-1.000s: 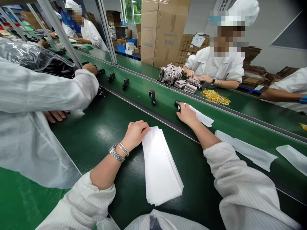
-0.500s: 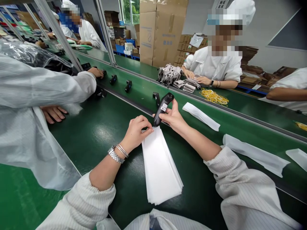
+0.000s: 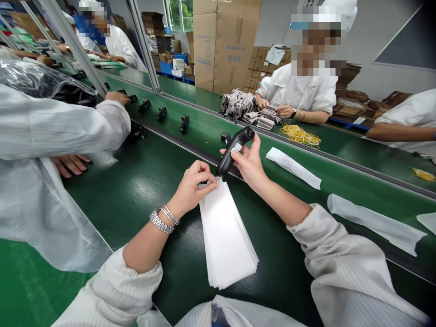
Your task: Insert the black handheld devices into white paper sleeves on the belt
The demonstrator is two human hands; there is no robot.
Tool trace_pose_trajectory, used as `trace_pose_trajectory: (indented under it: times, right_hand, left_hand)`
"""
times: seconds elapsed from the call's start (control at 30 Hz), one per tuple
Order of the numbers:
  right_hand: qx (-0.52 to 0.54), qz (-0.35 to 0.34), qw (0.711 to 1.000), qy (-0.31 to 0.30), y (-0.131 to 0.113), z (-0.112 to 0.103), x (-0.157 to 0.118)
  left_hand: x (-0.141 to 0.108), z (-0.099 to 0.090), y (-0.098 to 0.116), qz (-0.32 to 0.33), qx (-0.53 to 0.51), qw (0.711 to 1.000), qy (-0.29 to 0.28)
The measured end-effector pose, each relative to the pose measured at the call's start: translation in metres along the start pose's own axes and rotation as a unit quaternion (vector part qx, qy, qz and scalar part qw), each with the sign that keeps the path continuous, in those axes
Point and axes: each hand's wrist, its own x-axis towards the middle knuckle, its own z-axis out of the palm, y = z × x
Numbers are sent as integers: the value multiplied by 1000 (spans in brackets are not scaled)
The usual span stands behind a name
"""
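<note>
A stack of long white sheets or sleeves (image 3: 226,236) lies on the dark green belt (image 3: 282,268) in front of me. My left hand (image 3: 196,184) pinches the stack's far end between thumb and fingers. My right hand (image 3: 248,164) grips a black handheld sealer (image 3: 235,151) just above that end, and its tip is close to my left fingers. The tool's tip looks apart from the paper, though the angle makes this hard to judge. A loose white strip (image 3: 293,168) lies on the belt beyond my right hand.
Several black tools (image 3: 161,114) stand along a green rail. A co-worker's white sleeve (image 3: 57,129) intrudes from the left. Across the line, a co-worker's hands (image 3: 272,109) work beside grey bundles (image 3: 237,103) and yellow rubber bands (image 3: 300,135). Another white strip (image 3: 376,222) lies right.
My right hand has lifted the black tool off the rail to the stack's far end, where my left hand now pinches. The loose white strips have shifted right along the belt.
</note>
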Motion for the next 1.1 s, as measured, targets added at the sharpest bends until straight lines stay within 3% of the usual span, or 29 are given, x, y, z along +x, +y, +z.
trace_pose_trajectory:
  times: [0.2, 0.33, 0.47, 0.53, 0.6, 0.67, 0.73, 0.77, 0.8, 0.87, 0.97, 1.03, 1.1]
  right_hand:
    - [3, 21, 999, -40, 1, 5, -5]
    - [3, 68, 989, -128, 20, 12, -17]
    - [-1, 154, 954, -258, 32, 22, -33]
    - [16, 195, 941, -275, 29, 26, -35]
    - [40, 197, 953, -226, 20, 22, -27]
    - [18, 143, 980, -138, 6, 8, -10]
    - [-86, 51, 994, -42, -9, -17, 14]
    - [-173, -1, 985, 9, -15, -31, 26]
    - [-275, -47, 959, 56, -20, -46, 37]
    - [-478, -93, 867, 105, -22, -73, 52]
    - [-682, -85, 720, 101, -7, -95, 58]
    - [-736, -36, 673, 64, 10, -99, 56]
    - [-739, 37, 672, 27, 25, -101, 55]
  left_hand:
    - [0, 0, 2, 15, -4, 1000, 10]
    - [-2, -1, 2, 21, -4, 997, 68]
    - [-2, 0, 1, -22, 18, 987, 159]
    - [-1, 1, -3, -54, 6, 985, 167]
    - [1, 0, -7, -83, -3, 985, 150]
    - [3, -3, -14, -113, 18, 986, 120]
    - [3, -8, -20, -156, 71, 983, 73]
    - [2, -10, -22, -179, 95, 978, 45]
    - [2, -11, -24, -200, 113, 973, 14]
    - [0, -12, -26, -225, 134, 964, -45]
    - [-3, -7, -25, -216, 151, 959, -101]
    - [-3, -1, -23, -186, 154, 965, -101]
    - [-3, 4, -22, -153, 159, 971, -88]
